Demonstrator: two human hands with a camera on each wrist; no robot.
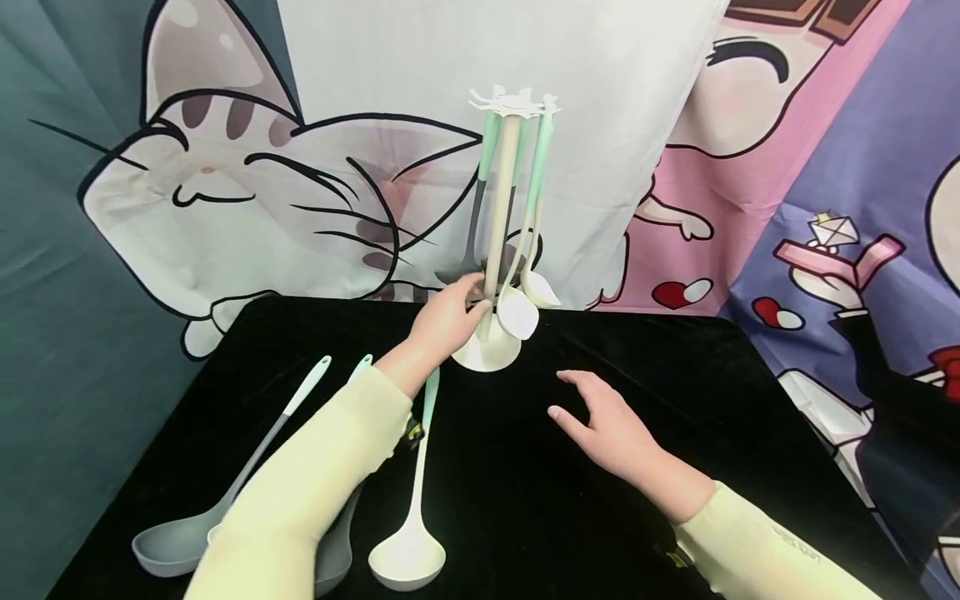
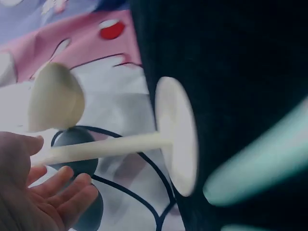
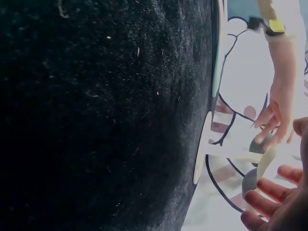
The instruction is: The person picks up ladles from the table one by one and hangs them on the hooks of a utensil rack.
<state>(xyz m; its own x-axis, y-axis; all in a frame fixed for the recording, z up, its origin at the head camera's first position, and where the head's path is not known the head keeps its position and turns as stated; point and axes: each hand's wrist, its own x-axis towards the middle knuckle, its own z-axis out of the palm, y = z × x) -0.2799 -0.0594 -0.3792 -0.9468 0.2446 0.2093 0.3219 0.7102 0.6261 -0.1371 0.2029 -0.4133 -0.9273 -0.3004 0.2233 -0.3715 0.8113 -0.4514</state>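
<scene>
A cream utensil stand (image 1: 501, 217) rises at the table's back edge, its round base (image 2: 179, 139) on the cloth. My left hand (image 1: 448, 321) is at the lower pole, with thumb and fingers apart on either side of it; in the left wrist view the fingers are loosely spread, not closed round the pole. From the hooked top hang two white-headed utensils (image 1: 517, 314) with mint handles, and grey-headed ones (image 1: 474, 242) behind the pole. To the right of the stand my right hand (image 1: 611, 425) hovers over the cloth, fingers relaxed, holding nothing.
On the black-clothed table (image 1: 675, 358) lie a grey ladle (image 1: 172, 546) at left, a dark grey utensil (image 1: 336, 546) partly hidden by my left sleeve, and a white ladle (image 1: 407, 554) with a mint handle. A cartoon-printed curtain (image 1: 375, 67) stands behind.
</scene>
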